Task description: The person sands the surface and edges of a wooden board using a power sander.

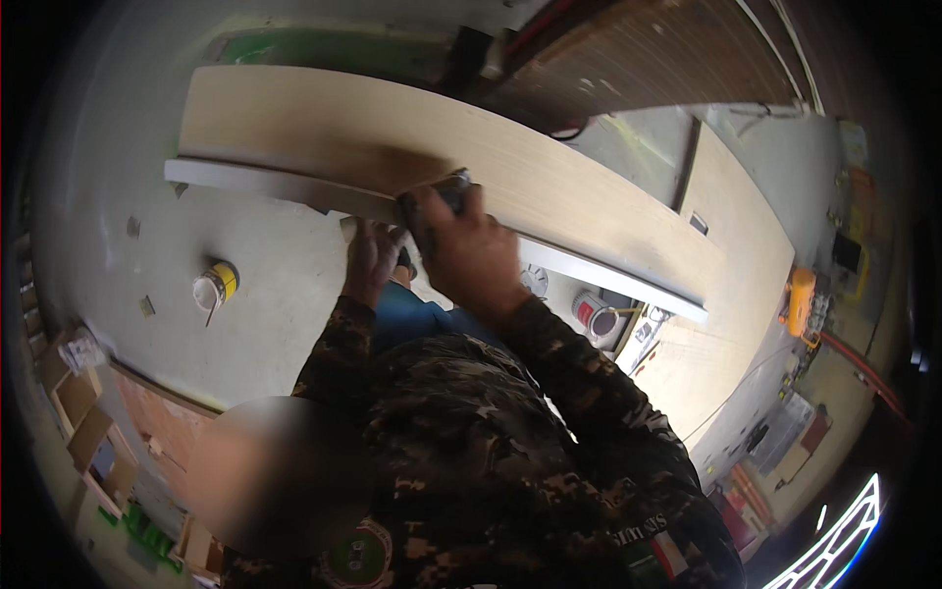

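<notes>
A long pale wooden board (549, 187) stretches across in front of me. Along its near side runs a light grey edge strip (265, 180). My right hand (476, 250) is wrapped round a dark hand tool (424, 224) with a metallic end, which meets the strip near its middle; my fingers hide much of the tool, so its exact kind is unclear. Just below the strip, my left hand (369, 263) is raised with its fingers bent close together. A small beige piece shows by those fingertips, and whether they grip it or the strip is hidden.
On the floor at left stands a yellow-banded can (225, 280) with a stick in it. Another can (592, 312) is below the strip at right. A second pale panel (736, 226) lies beyond, near an orange machine (803, 302). Wooden box frames (93, 432) stand at lower left.
</notes>
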The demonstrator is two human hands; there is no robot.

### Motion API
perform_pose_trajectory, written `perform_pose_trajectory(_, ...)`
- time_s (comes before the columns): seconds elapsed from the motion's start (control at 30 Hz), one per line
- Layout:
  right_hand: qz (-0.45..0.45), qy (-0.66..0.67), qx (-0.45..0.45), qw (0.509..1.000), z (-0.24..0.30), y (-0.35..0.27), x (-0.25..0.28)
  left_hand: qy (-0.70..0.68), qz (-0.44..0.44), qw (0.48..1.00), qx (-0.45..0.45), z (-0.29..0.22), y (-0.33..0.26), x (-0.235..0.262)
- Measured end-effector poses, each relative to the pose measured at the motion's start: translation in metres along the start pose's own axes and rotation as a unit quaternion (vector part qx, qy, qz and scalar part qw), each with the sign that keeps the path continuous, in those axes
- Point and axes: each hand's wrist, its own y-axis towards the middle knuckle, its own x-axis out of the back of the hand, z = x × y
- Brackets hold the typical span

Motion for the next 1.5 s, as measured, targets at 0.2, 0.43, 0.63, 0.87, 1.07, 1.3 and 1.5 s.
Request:
perform_pose_trajectory(0.2,-0.028,-0.022,-0.126,0.991,-0.123,-0.08,0.043,0.013,-0.056,0.998,-0.032,-0.006,-0.003,0.002)
perform_pose_trajectory(0.43,-0.107,0.011,-0.274,0.956,-0.26,-0.181,0.085,0.023,-0.088,0.993,-0.076,-0.003,-0.01,-0.015)
perform_pose_trajectory(0.63,-0.199,0.046,-0.378,0.903,-0.38,-0.266,0.102,0.04,-0.054,0.987,-0.149,-0.003,-0.019,-0.02)
perform_pose_trajectory(0.87,-0.257,0.118,-0.479,0.831,-0.472,-0.344,0.112,0.039,-0.107,0.984,-0.138,-0.005,-0.015,-0.027)
perform_pose_trajectory(1.07,-0.249,0.137,-0.437,0.853,-0.437,-0.323,0.106,0.026,-0.132,0.982,-0.135,-0.005,-0.014,-0.028)
perform_pose_trajectory(1.3,-0.211,-0.004,-0.318,0.924,-0.325,-0.246,0.055,0.006,-0.188,0.976,-0.105,0.014,-0.015,-0.075)
perform_pose_trajectory(1.5,-0.132,0.06,-0.278,0.95,-0.213,-0.176,0.056,-0.052,-0.082,0.995,-0.025,0.026,-0.018,-0.086)
